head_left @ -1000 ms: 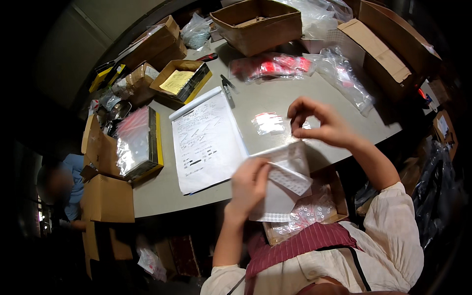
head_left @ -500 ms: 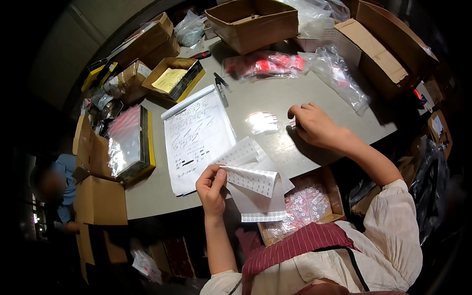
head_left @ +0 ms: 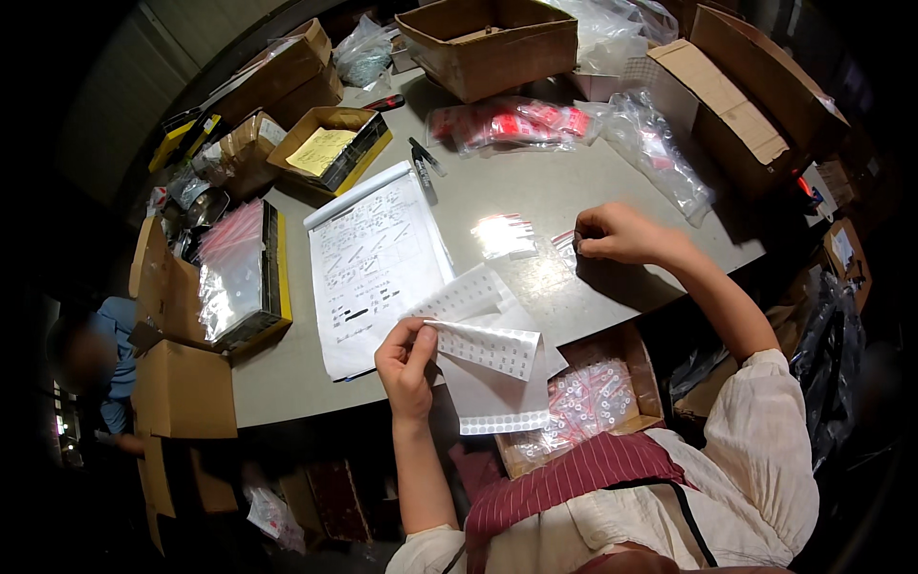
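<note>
My left hand (head_left: 405, 368) pinches folded sheets of small round white stickers (head_left: 488, 350) between thumb and fingers, over the table's near edge. My right hand (head_left: 620, 232) is closed above the table, fingers curled toward the thumb. What its fingertips hold, if anything, is hidden. Beside them lie small clear zip bags with red stripes (head_left: 562, 245). Farther left is another small pile of zip bags (head_left: 503, 235), bright with glare. Below the table edge, in front of me, a cardboard box (head_left: 645, 378) holds many bagged white ring-shaped parts (head_left: 583, 397).
A written notepad (head_left: 378, 273) lies left of the bags, with black markers (head_left: 423, 165) by it. Larger zip bags (head_left: 234, 273) fill a box at left. Red-and-clear packets (head_left: 516, 124) and cardboard boxes (head_left: 488, 53) line the back. Another person's blue sleeve (head_left: 120, 349) shows far left.
My right hand has shifted slightly right and nearer to me, with its fingers turned more sideways; more of the bags beside it shows. My left hand keeps the sticker sheets. The view has shifted slightly.
</note>
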A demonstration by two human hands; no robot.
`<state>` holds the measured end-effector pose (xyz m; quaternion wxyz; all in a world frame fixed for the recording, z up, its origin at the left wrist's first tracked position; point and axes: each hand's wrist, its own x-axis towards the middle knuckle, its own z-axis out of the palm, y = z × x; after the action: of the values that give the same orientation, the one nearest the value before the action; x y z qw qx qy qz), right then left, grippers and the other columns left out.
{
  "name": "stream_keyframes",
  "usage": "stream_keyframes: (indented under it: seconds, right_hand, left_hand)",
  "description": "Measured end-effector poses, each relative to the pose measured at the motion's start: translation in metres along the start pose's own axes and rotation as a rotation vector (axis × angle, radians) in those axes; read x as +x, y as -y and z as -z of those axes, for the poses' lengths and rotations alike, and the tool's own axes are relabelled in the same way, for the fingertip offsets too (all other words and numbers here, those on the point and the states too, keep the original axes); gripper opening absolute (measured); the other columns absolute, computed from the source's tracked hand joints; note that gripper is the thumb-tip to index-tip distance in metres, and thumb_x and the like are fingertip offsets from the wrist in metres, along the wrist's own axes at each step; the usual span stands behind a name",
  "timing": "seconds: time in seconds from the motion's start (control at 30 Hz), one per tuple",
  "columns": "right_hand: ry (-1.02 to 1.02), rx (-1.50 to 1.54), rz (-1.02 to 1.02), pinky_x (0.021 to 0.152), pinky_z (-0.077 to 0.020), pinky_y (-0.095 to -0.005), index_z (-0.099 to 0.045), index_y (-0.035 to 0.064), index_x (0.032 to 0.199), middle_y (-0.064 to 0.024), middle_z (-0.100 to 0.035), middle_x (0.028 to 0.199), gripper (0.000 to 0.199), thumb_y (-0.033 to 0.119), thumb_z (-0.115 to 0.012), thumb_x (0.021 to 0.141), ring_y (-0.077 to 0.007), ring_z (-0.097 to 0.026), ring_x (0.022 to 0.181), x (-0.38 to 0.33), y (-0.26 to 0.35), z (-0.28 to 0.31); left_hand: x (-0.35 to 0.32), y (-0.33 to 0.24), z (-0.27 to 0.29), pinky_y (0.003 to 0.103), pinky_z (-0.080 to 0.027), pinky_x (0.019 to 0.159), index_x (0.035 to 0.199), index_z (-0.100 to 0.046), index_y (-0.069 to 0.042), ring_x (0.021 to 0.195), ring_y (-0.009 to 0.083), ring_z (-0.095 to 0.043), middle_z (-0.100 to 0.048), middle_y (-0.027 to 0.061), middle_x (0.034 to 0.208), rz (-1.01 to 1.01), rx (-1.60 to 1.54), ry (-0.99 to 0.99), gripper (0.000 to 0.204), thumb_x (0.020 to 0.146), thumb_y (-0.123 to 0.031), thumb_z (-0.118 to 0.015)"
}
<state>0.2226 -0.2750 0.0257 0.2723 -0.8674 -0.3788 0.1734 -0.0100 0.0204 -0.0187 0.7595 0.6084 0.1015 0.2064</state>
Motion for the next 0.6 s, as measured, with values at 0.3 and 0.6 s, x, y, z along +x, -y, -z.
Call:
stream_keyframes:
  seconds: [0.3, 0.6]
  right_hand:
    - [-0.149, -0.192, -0.061, 0.080, -0.0503, -0.0463, -0.063, 0.0013, 0.114, -0.0175, -0.066, 0.091, 0.040, 0.026, -0.078, 0.086, -0.0378, -0.064, 0.090, -0.004, 0.002, 0.007]
    - [0.012, -0.065, 0.310, 0.097, -0.0491, -0.0433, -0.064, 0.0043, 0.122, -0.0193, -0.061, 0.115, 0.043, -0.004, -0.062, 0.081, -0.0380, -0.059, 0.111, -0.060, 0.033, -0.024]
  left_hand:
    - [0.000, 0.000, 0.002, 0.019, -0.030, 0.062, 0.101, -0.069, 0.004, 0.069, 0.0028, -0.046, -0.061, -0.0030, 0.081, -0.020, -0.129, -0.059, 0.013, 0.097, -0.008, -0.066]
    - [-0.001, -0.006, 0.000, 0.020, -0.042, 0.072, 0.103, -0.068, 0.006, 0.078, 0.0076, -0.057, -0.067, 0.0036, 0.090, -0.034, -0.265, -0.099, 0.014, 0.098, -0.006, -0.065]
